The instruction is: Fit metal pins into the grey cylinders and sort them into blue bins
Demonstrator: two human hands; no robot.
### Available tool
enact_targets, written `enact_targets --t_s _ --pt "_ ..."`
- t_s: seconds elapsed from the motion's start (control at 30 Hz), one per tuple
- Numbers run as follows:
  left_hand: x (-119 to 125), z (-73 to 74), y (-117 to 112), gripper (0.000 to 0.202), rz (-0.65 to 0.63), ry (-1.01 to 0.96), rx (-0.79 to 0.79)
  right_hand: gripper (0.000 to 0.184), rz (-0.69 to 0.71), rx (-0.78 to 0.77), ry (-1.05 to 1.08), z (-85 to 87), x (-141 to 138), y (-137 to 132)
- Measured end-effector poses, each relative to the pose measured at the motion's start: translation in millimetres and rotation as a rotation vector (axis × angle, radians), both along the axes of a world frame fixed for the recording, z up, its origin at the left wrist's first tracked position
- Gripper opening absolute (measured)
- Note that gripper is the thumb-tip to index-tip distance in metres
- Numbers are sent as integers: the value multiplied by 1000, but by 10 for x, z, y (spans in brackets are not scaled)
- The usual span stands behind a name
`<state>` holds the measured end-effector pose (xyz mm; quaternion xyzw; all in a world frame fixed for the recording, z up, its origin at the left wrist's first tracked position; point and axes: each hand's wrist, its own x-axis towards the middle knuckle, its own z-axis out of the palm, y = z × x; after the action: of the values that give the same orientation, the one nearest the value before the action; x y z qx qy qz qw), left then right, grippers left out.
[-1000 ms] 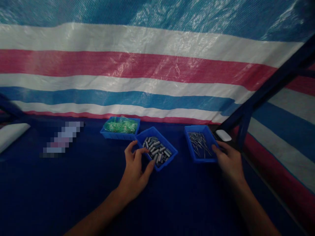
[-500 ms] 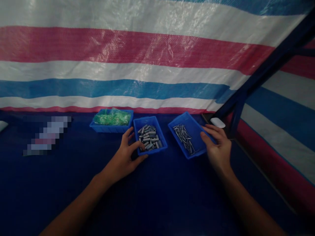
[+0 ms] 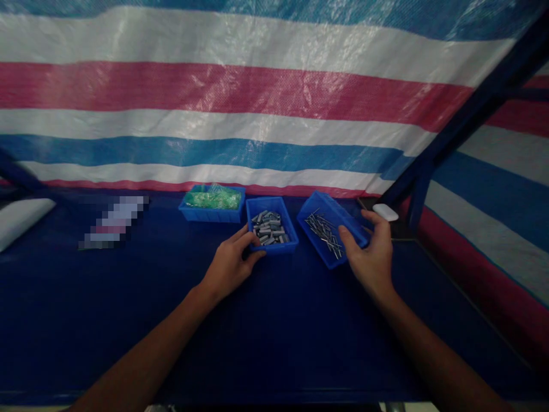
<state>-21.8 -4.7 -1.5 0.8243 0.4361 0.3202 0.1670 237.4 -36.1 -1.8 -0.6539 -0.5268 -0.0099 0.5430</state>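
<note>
My left hand is closed on the near left corner of a small blue plastic bin, its thumb at the front edge. Short grey metal pieces lie heaped inside that bin. To the right, my right hand pinches the right wall of another blue bin, thumb on the inner side and fingers outside. This bin is tilted, its right side raised. Thin, nail-like metal pins are gathered toward its left side.
A third blue bin holding green items in clear plastic stands behind on the left. Farther left lie a blurred-out sheet and a white object. A small white case sits by the blue frame post. Striped sheeting hangs behind.
My right hand has tilted its bin further, lifting the right side. My left fingers have drawn in from a spread pose onto the other bin's corner. The view has shifted left.
</note>
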Motion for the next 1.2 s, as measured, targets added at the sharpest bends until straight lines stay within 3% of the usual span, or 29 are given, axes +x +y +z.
enact_targets --t_s 0.17,0.37,0.73,1.2 --pt "-8 -42 10 10 50 -89 30 61 -11 -171 75 26 -101 -79" --pt "-4 -45 12 13 31 -24 138 67 -81 -122 51 13 -94 -66" --pt "-7 -99 23 16 -15 -43 184 66 -61 -120 4 4 -41 -50" --pt "-103 115 -5 19 50 2 253 59 -22 -121 -98 47 -22 -76"
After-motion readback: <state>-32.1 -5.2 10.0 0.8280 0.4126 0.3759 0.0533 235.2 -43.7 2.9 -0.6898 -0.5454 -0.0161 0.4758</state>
